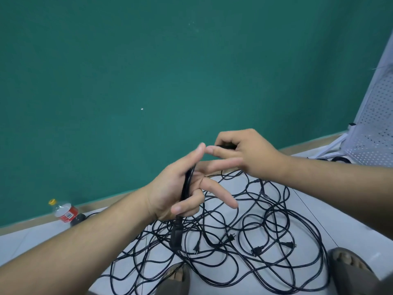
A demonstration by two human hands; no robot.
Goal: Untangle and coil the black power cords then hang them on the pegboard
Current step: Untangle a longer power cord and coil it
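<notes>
Power cords (244,228): mostly one loose black tangle on the floor, directly below the hands and spreading right, between the feet. Left hand (180,188) clamps a few strands against the palm, with the index and middle fingers extended. Held strands run near-vertical, the top by the fingertips and the connector (176,237) dangling just under the hand, above the pile. Right hand (244,152) sits just above-right of the left, fingertips almost touching, and pinches a short black bit, probably the same cord; can't see how it routes. My read: still untangling, no coil yet. Next loop likely gets laid by the right hand along the left hand's vertical axis. Pegboard (374,128) is far right, well apart, on the right hand's side.
</notes>
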